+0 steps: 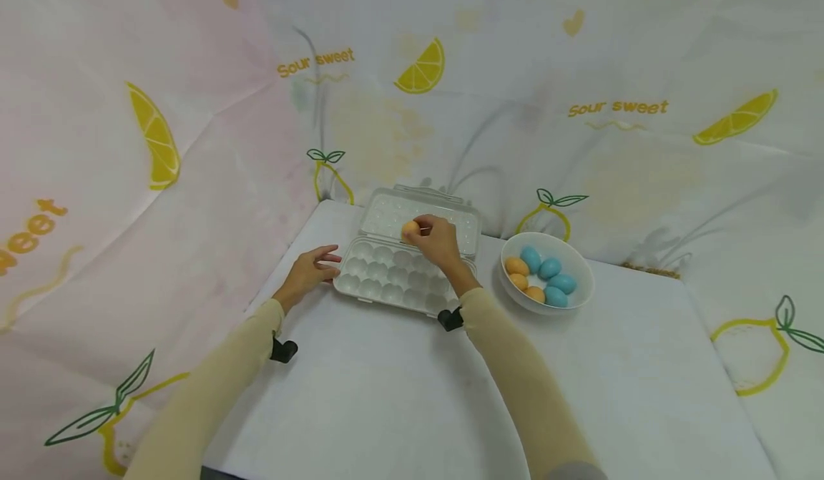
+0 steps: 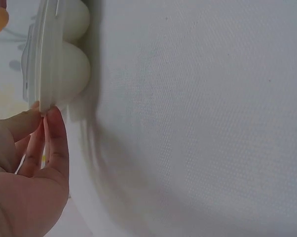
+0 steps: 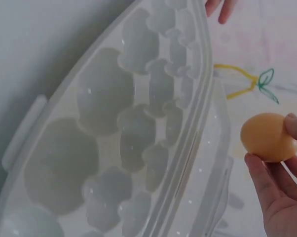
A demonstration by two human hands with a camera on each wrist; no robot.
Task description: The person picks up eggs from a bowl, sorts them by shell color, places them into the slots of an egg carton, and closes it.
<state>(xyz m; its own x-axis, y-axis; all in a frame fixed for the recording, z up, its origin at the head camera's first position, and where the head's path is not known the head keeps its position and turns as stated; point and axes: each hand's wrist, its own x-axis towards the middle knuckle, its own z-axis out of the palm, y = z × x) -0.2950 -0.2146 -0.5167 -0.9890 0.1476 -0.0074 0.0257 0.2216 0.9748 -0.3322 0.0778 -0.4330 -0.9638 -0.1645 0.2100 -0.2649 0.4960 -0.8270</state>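
An open clear-white plastic egg box [image 1: 380,294] lies on the table, its lid [image 1: 465,226] folded back toward the wall. Its cups [image 3: 104,91] hold no eggs where they show; my right forearm hides some. At the box's left end my left hand [image 1: 307,272] pinches the rim between thumb and fingers, as the left wrist view shows [image 2: 37,170]. Above the hinge side, my right hand [image 1: 439,242] holds an orange egg [image 1: 410,232] by the fingertips. That egg hangs clear of the box in the right wrist view.
To the right of the box stands a white bowl [image 1: 582,272] with several blue eggs [image 1: 550,268] and a few orange eggs [image 1: 517,265]. White cloth covers the table [image 1: 386,394]. A lemon-print sheet [image 1: 515,58] hangs behind and at the sides.
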